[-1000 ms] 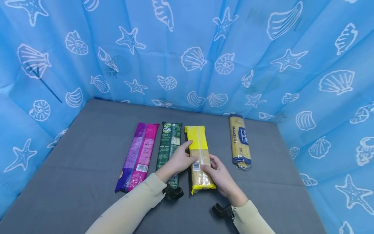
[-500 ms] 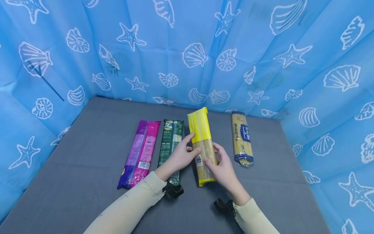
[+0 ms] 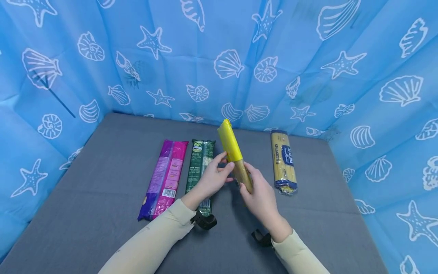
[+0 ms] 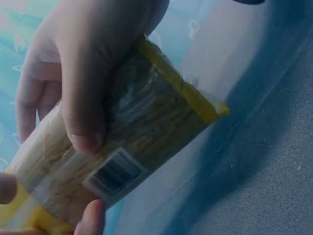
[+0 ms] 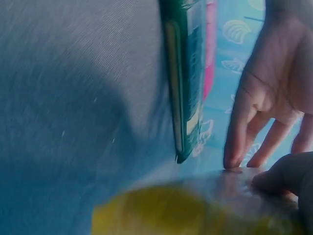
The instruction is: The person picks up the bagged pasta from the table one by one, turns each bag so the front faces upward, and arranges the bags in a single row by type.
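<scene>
A yellow and clear pack of spaghetti [image 3: 230,141] is raised off the table, tilted and turned nearly edge-on in the head view. My right hand [image 3: 261,195] grips its lower half, with the thumb across the clear film in the left wrist view. Beside the other edge is my left hand [image 3: 209,182]; its fingers are extended and their tips touch the pack in the right wrist view. A barcode [image 4: 115,172] shows on the clear part. Left of the hands lies a green spaghetti pack [image 3: 195,167], partly behind the left hand.
A purple and pink pack [image 3: 164,179] lies at the left of the grey table [image 3: 92,205]. Another spaghetti pack with blue ends [image 3: 282,161] lies at the right. A blue curtain [image 3: 205,45] with shell prints hangs behind and at both sides.
The yellow pack has come up from the table and rolled from flat to nearly edge-on. The left hand's hold has loosened to a touch while the right hand keeps its grip.
</scene>
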Action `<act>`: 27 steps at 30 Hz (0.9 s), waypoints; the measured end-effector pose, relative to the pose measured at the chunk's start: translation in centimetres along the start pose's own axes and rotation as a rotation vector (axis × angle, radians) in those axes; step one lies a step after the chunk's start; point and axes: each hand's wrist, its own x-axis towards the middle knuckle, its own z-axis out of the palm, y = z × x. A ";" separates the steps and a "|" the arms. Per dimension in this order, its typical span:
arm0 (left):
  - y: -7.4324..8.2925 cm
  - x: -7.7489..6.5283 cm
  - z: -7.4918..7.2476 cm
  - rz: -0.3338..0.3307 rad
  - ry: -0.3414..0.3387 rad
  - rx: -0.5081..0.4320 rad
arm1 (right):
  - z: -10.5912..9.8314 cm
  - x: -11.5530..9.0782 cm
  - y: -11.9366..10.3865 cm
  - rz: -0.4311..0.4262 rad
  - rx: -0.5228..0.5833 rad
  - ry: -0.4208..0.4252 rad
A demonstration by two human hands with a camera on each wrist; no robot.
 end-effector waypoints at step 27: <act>0.1 0.5 -0.6 -0.161 0.186 -0.306 | 1.1 -0.8 -0.4 -0.342 -0.297 0.101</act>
